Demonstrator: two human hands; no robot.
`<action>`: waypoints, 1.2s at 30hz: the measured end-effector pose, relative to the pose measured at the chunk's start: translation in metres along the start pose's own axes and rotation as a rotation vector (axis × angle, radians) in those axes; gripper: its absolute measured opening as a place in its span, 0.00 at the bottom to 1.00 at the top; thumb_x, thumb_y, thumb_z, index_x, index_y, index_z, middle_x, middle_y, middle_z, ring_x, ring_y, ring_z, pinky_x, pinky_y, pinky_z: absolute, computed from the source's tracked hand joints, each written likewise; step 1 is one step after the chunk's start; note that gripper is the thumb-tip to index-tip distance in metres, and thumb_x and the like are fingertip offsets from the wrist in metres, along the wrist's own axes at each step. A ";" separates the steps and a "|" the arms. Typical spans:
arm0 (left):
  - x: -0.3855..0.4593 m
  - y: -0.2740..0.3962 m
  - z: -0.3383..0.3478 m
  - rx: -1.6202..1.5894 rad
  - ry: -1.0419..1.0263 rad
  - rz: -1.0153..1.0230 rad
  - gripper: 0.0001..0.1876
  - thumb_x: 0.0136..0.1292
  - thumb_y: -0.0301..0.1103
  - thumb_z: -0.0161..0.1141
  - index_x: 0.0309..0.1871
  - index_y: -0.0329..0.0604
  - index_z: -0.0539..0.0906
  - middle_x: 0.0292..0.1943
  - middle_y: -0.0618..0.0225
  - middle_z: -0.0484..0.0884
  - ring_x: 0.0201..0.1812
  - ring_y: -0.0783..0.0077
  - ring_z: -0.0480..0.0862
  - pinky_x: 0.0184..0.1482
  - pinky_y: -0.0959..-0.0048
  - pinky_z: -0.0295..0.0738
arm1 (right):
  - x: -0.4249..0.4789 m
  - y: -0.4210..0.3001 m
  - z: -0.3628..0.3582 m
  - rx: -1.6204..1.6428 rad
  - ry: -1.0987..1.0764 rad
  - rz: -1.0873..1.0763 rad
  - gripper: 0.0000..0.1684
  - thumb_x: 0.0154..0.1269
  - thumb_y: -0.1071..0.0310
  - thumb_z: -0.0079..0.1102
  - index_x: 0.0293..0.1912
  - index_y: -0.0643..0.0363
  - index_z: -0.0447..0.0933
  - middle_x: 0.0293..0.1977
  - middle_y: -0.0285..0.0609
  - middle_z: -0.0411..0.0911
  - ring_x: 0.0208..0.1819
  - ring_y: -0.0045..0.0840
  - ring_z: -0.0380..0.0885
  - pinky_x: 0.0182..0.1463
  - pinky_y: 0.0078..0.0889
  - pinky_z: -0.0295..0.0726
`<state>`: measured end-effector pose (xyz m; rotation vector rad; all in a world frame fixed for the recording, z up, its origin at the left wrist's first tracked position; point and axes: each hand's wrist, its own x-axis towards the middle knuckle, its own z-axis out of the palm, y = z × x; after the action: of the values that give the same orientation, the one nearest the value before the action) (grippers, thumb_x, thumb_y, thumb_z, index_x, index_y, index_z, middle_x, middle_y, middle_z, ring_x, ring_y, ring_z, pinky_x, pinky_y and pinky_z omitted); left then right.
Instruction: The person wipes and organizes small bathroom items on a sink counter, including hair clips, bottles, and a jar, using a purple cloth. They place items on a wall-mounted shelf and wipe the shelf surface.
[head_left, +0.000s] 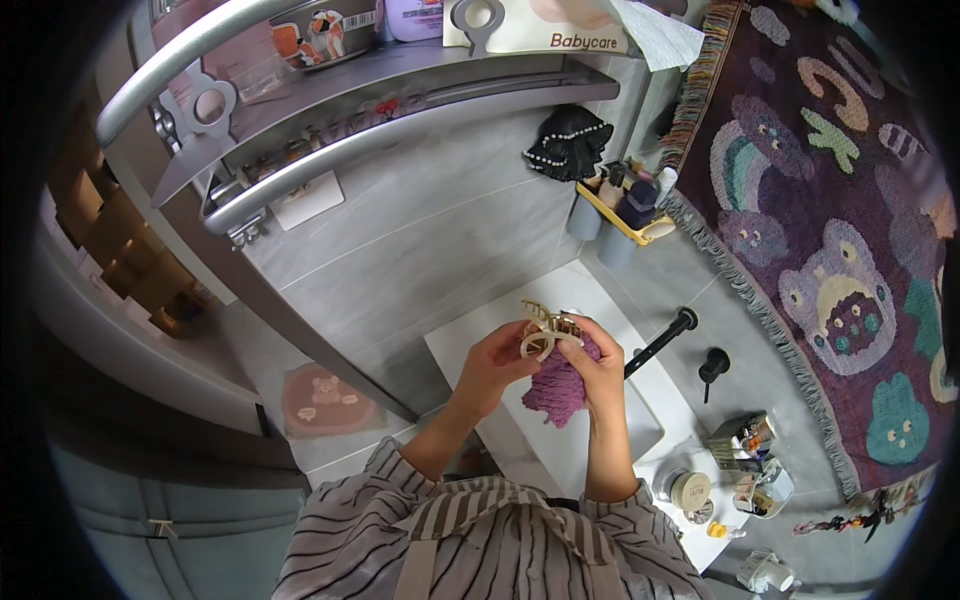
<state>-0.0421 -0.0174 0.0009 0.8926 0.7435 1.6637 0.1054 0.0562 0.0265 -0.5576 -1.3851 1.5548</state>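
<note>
My left hand and my right hand meet over the white countertop and basin, both gripping a cream and gold-coloured hair claw clip. Gold-toned teeth stick up from it toward the far side; whether there is more than one clip I cannot tell. A crumpled purple textured cloth hangs below the clip, pinched under my right thumb. My fingers hide part of both items. Beneath them lies the white washbasin, with a black wall spout just right of my right hand.
A metal-edged shelf holds boxes and bottles. A yellow-rimmed caddy hangs on the wall by a black pearl-trimmed item. A black tap handle, a jar and organizers are at right, below a patterned fringed blanket.
</note>
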 end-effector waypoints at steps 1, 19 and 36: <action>0.003 0.001 0.000 0.021 -0.005 -0.008 0.30 0.58 0.21 0.63 0.64 0.31 0.67 0.55 0.62 0.76 0.55 0.73 0.76 0.59 0.73 0.72 | 0.002 0.000 -0.001 -0.009 0.009 -0.005 0.20 0.58 0.76 0.65 0.51 0.66 0.77 0.44 0.40 0.80 0.45 0.21 0.78 0.51 0.23 0.75; 0.082 0.041 -0.019 0.199 0.201 0.271 0.19 0.61 0.22 0.61 0.57 0.31 0.76 0.46 0.67 0.82 0.46 0.79 0.80 0.52 0.79 0.74 | 0.016 0.004 0.002 0.206 0.090 0.073 0.35 0.60 0.77 0.60 0.66 0.60 0.63 0.45 0.41 0.75 0.44 0.21 0.76 0.49 0.23 0.76; 0.184 0.111 -0.015 0.181 0.370 0.675 0.19 0.58 0.20 0.65 0.53 0.25 0.77 0.45 0.60 0.83 0.43 0.77 0.82 0.49 0.80 0.76 | 0.002 0.011 -0.013 0.310 0.108 0.112 0.32 0.61 0.80 0.57 0.65 0.61 0.64 0.46 0.40 0.76 0.45 0.21 0.77 0.49 0.24 0.77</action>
<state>-0.1406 0.1327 0.1203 1.0457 0.9120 2.4330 0.1114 0.0659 0.0138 -0.5261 -1.0215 1.7618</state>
